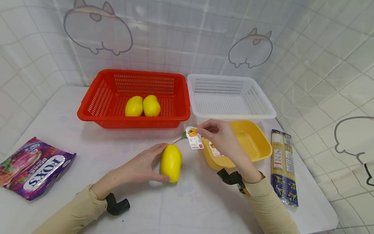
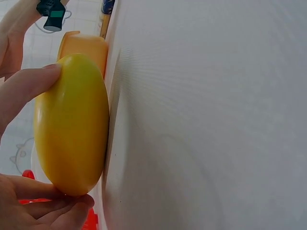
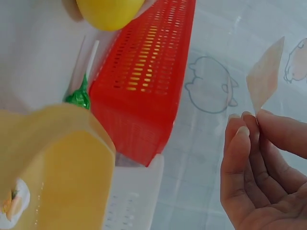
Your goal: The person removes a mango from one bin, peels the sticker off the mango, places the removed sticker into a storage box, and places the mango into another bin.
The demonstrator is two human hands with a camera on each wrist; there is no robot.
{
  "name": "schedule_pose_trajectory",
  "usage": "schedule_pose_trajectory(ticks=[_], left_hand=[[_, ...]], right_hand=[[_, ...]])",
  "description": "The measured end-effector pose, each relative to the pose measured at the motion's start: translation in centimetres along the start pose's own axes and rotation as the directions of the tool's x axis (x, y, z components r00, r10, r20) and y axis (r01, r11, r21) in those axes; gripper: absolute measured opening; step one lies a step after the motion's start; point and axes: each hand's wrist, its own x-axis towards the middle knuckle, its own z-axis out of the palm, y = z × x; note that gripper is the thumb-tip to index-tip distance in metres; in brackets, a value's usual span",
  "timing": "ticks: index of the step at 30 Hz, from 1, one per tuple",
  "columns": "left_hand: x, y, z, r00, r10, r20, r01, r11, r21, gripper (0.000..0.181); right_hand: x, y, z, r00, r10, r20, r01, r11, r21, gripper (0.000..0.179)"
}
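A yellow mango lies on the table in front of me. My left hand holds it from the left, thumb at the near end and fingers at the far end; the left wrist view shows the mango between them. My right hand pinches a white sticker with a mango picture by its edge, raised above the table. In the right wrist view the sticker stands up from the fingertips. A similar sticker is on the yellow basin beneath the right hand.
Two mangoes lie in the red basket at the back. Beside it stands a white basket. A green-wrapped lollipop lies near the mango. A purple Fox's bag is at left, a noodle packet at right.
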Motion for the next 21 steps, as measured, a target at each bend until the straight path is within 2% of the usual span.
schedule_pose_trajectory(ticks=[4,13,21], left_hand=[[-0.1,0.1,0.0,1.0,-0.013,0.006,0.013,1.0,-0.003,0.116],[-0.1,0.1,0.2,1.0,-0.021,0.012,0.021,1.0,0.008,0.116],[-0.1,0.0,0.1,1.0,-0.008,0.006,0.008,1.0,0.004,0.116]], right_hand=[[-0.1,-0.2,-0.3,1.0,0.004,-0.003,-0.004,1.0,-0.006,0.011],[-0.6,-0.5,-1.2,1.0,-0.001,-0.015,0.0,0.996,-0.09,0.01],[-1.0,-0.9,-2.3,0.999,-0.026,-0.019,0.021,0.971,-0.24,0.011]])
